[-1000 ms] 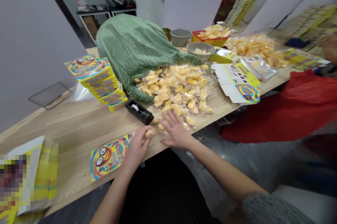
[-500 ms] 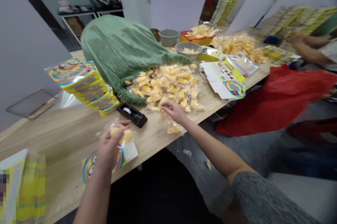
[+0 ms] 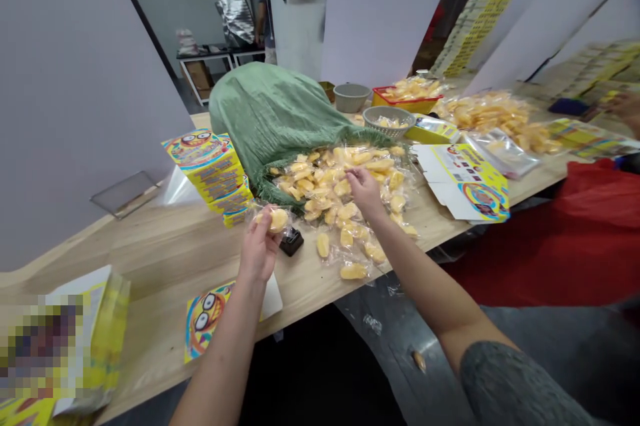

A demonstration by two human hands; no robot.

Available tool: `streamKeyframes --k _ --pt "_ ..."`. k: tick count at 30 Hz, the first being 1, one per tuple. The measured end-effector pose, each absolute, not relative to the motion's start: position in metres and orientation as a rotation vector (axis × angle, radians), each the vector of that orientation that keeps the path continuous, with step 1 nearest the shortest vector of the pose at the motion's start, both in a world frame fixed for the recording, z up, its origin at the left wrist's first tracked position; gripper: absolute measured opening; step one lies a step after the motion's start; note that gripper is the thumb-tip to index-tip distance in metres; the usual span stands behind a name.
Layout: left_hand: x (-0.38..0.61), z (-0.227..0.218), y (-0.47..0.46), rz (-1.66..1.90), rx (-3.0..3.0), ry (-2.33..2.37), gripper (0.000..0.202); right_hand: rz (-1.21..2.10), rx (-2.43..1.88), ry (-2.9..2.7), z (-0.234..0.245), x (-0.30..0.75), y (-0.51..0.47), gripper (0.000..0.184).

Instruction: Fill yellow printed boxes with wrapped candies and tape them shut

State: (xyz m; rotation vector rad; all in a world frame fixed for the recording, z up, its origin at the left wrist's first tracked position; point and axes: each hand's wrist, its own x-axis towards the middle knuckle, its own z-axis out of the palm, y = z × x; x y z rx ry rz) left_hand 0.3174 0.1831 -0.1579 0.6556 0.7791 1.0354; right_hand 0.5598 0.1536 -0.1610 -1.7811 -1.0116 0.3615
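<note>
My left hand is closed on a see-through packet with yellow, rounded pieces inside, raised above the table. My right hand reaches over the pile of similar yellow packets, fingers pinched together at its middle; what they grip, if anything, cannot be made out. That pile spills from the mouth of a green woven sack. Just behind my left hand, a black tape dispenser is partly hidden. Under my left forearm lies a yellow cartoon-face carton with a white flap.
Stacked yellow cartons stand left of the sack. A flat carton lies right of the pile. Farther back are a grey basket, a red-rimmed bin and more packets. Red cloth hangs at right. A person stands behind.
My view has shifted, so the scene sits farther right and lower. My left hand, still holding its packet, has risen toward the sack and now covers much of the tape dispenser. My right hand has moved deeper over the pile.
</note>
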Motion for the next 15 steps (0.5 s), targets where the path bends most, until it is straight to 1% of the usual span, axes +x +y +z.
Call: streamKeyframes --k 3,5,7,9,11,13,15 --pt "0.309 -0.156 0.179 1.020 0.589 0.794 0.043 0.154 -1.846 -1.280 -0.160 0.553 0.150 0.053" --pt "0.306 -0.155 0.173 1.025 0.639 0.832 0.049 0.083 -1.808 -1.695 -0.169 0.536 0.135 0.049" --pt "0.301 -0.152 0.167 1.071 0.709 0.834 0.060 0.139 -1.759 -2.101 -0.186 0.520 0.114 0.050" --pt "0.294 -0.147 0.161 1.104 0.748 0.795 0.070 0.233 -1.814 -2.281 -0.205 0.511 0.096 0.053" --pt "0.289 -0.140 0.154 1.071 0.721 0.752 0.071 0.328 -1.877 -2.173 -0.214 0.509 0.086 0.046" --pt "0.288 -0.136 0.145 1.026 0.657 0.731 0.067 0.483 -1.808 -1.827 -0.210 0.505 0.082 0.037" --pt "0.292 -0.138 0.135 1.018 0.621 0.717 0.064 0.790 -1.618 -1.367 -0.196 0.493 0.082 0.035"
